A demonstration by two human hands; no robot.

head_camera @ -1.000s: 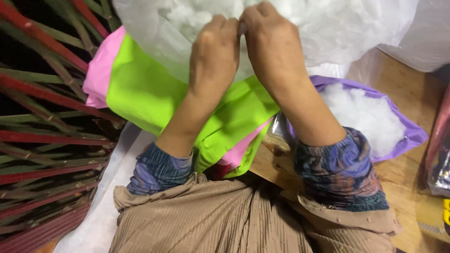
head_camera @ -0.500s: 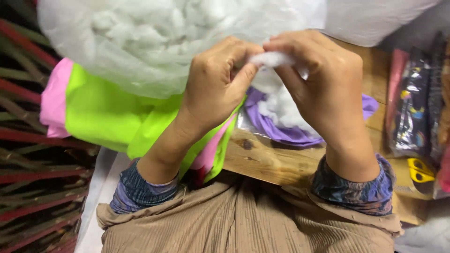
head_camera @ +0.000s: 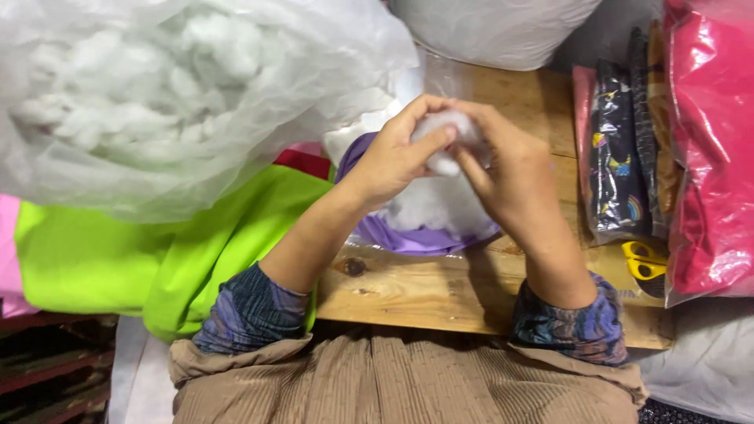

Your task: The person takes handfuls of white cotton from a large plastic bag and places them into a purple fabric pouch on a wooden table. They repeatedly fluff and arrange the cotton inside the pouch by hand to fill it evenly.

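Seen from above at a wooden table (head_camera: 440,290): left hand (head_camera: 397,157) and right hand (head_camera: 510,177) closed together around a small tuft of white stuffing (head_camera: 448,137), fingertips pinching it from both sides, held just above an open purple cover (head_camera: 416,235) already heaped with the same white fill. Crowding in from the upper left, a big clear plastic bag of stuffing (head_camera: 173,102), bulging close to the left wrist and hiding much of the tabletop behind it. Draped below it, lime-green fabric (head_camera: 157,251) with a pink edge at far left. Along the right edge, a red-filled clear bag (head_camera: 711,149), dark printed packets (head_camera: 620,149) beside it, and yellow-handled scissors (head_camera: 648,263) tucked just beneath, well clear of both hands. At top, another pale bag (head_camera: 495,27).
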